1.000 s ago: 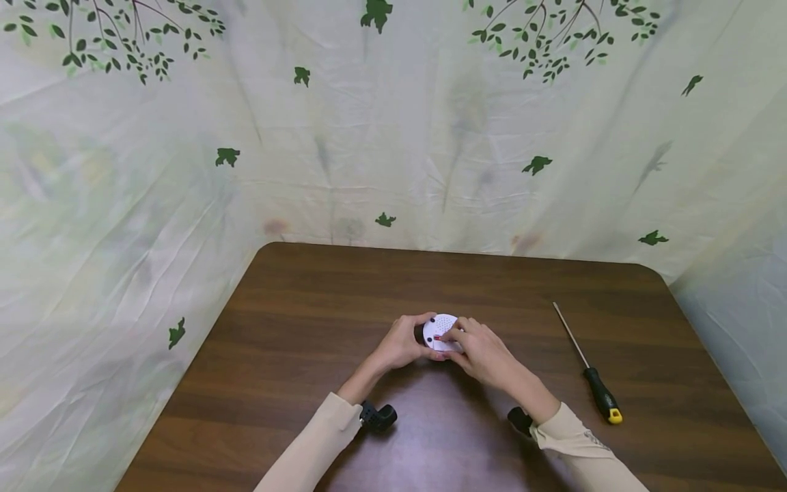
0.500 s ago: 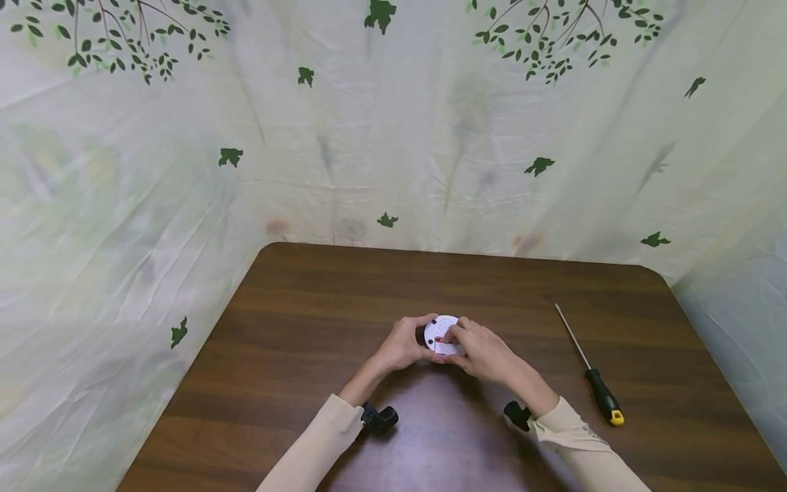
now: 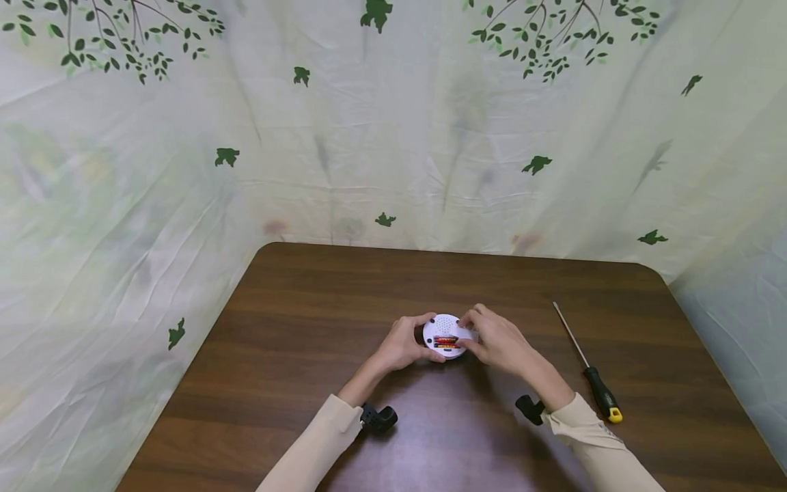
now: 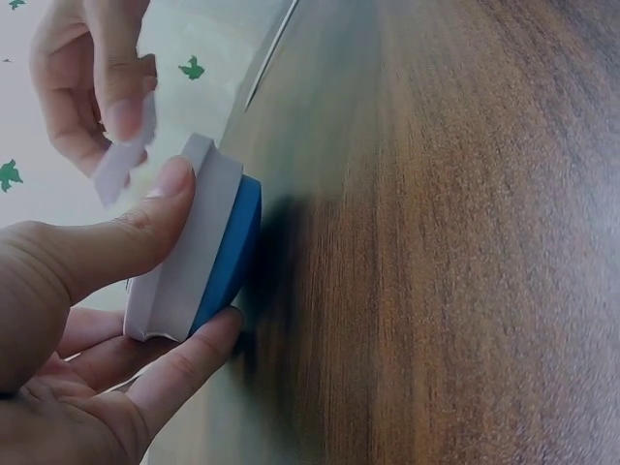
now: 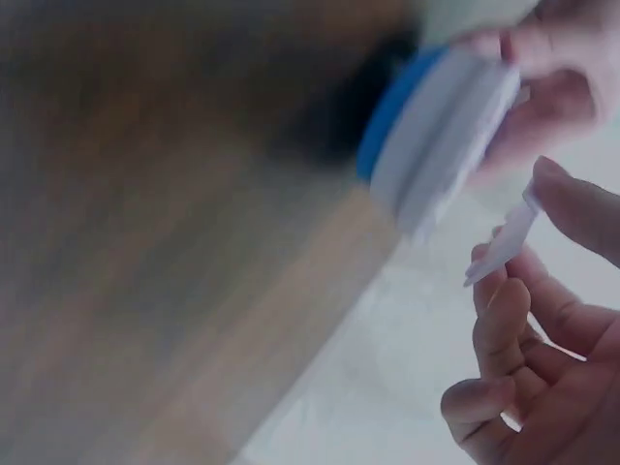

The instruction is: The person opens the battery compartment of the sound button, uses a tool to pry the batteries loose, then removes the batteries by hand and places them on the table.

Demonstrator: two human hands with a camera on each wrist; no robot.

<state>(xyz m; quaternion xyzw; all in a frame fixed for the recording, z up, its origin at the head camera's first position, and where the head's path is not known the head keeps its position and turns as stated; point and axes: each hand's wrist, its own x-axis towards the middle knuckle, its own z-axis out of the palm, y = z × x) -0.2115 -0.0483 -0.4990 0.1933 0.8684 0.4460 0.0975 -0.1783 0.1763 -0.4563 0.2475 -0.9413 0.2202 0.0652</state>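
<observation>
your left hand (image 3: pixel 402 345) pinched the round white-and-blue device (image 3: pixel 441 326) by its left side, the thumb on the white casing (image 4: pixel 184 252) and a fingertip against the blue part (image 4: pixel 232 254). your right hand (image 3: pixel 496 343), just right of the device, pinched a white battery cover (image 5: pixel 506 248) between thumb and fingers; the cover was near the device but apart from it. the device was between your two hands, over the wood-grain tabletop (image 3: pixel 344 294); whether it touched the wood, i could not tell. its white face was turned up, with a patch of small holes on the far part and red-and-dark batteries (image 3: pixel 444 339) lying bare nearer you. on your side of the device, a black wrist camera (image 3: pixel 380 419) sat at your left cream sleeve (image 3: pixel 313 445). well to the right of the device lay a screwdriver (image 3: pixel 593 378), its black-and-yellow handle toward you and its metal shaft pointing away. beyond the device, past the tabletop's far edge, hung a pale curtain (image 3: pixel 418 130) with leafy branches (image 3: pixel 550 41) printed on it.
</observation>
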